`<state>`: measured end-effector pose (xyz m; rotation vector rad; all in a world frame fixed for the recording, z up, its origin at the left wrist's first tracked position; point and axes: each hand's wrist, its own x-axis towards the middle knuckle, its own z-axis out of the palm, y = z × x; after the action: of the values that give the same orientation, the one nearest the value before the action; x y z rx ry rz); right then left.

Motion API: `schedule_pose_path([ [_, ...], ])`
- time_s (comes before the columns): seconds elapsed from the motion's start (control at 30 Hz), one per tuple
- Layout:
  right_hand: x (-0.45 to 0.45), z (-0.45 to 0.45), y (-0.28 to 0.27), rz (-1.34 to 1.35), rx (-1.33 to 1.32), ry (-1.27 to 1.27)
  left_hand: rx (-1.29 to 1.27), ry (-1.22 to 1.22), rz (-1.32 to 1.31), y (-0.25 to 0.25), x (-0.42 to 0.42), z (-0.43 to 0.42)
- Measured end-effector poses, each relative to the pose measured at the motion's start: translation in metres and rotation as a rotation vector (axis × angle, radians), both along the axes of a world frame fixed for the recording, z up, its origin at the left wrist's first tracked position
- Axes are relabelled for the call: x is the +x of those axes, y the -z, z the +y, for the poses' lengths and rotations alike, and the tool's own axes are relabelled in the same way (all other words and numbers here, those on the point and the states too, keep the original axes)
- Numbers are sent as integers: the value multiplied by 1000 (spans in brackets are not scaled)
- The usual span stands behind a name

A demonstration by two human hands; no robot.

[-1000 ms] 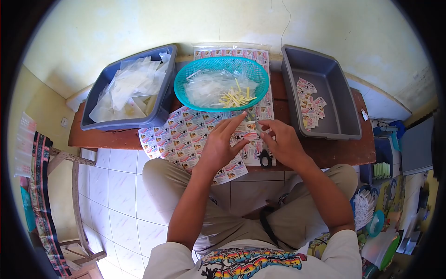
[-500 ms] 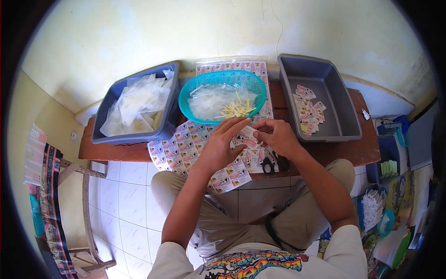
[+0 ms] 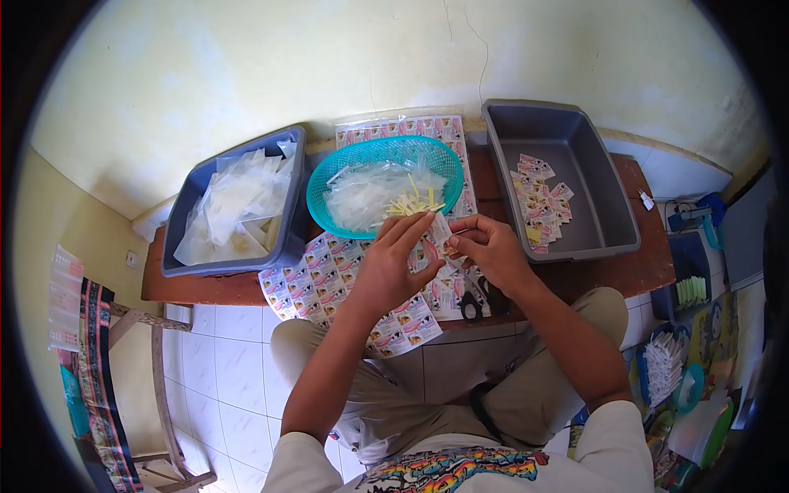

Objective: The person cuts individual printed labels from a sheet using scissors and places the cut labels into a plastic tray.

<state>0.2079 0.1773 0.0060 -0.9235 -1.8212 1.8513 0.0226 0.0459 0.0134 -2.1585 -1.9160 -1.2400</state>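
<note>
Between my two hands is a small printed plastic packet (image 3: 442, 232), over the front rim of the turquoise basket (image 3: 315, 205). My right hand (image 3: 491, 253) pinches its right edge between thumb and fingers. My left hand (image 3: 394, 267) steadies its left side, fingers stretched long and thumb apart below. The basket holds clear plastic sleeves (image 3: 362, 193) and pale yellow strips (image 3: 415, 203). Below my hands lie sheets of printed labels (image 3: 316, 275) and black-handled scissors (image 3: 472, 306). The packet's far side is partly hidden by my fingers.
A grey tub (image 3: 288, 222) at the left holds translucent plastic pieces (image 3: 238, 197). Another grey tub (image 3: 604, 238) at the right holds several printed packets (image 3: 538, 201). Both stand on a brown wooden bench (image 3: 205, 283). Crates and containers (image 3: 662, 361) sit on the floor at the right.
The view has tilted and shifted slightly, so the bench things sit a little lower. The packet has turned more upright between my hands; both hands stay close together.
</note>
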Motion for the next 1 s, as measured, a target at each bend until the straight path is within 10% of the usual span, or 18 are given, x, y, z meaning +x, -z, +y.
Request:
schedule_pose_path([
  [1.0,0,-1,19,67,28,-27,-71,-20,-339,25,-2,-11],
])
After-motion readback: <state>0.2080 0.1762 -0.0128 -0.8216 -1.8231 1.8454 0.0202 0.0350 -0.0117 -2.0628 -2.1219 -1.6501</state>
